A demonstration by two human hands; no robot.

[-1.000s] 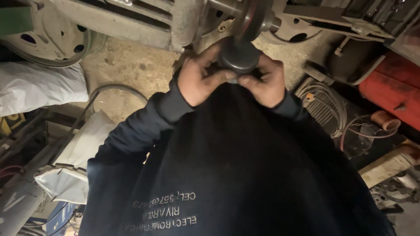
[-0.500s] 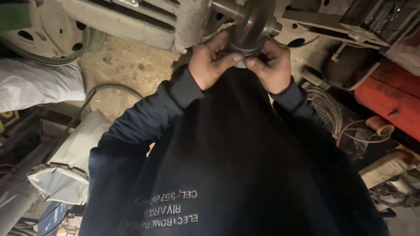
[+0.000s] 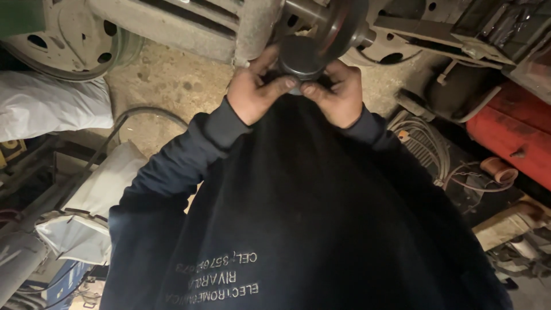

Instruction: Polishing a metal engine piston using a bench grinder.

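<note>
Rough, stained concrete floor (image 3: pixel 166 80) fills the far part of the scene, with a pale steel wheel rim (image 3: pixel 69 40) at the far left and a white cloth bundle (image 3: pixel 49 112) beside it. At the far centre, a dark round metal cap (image 3: pixel 301 57) sits against a grey disc-shaped flange on a shaft (image 3: pixel 344 26). Both hands grasp that cap: the left hand (image 3: pixel 255 92) wraps its fingers around the cap's left side, and the right hand (image 3: pixel 338 95) pinches its right edge with thumb and fingertips. A red metal box (image 3: pixel 511 135) lies at the right, with coiled wire (image 3: pixel 425 143) just beside it.
</note>
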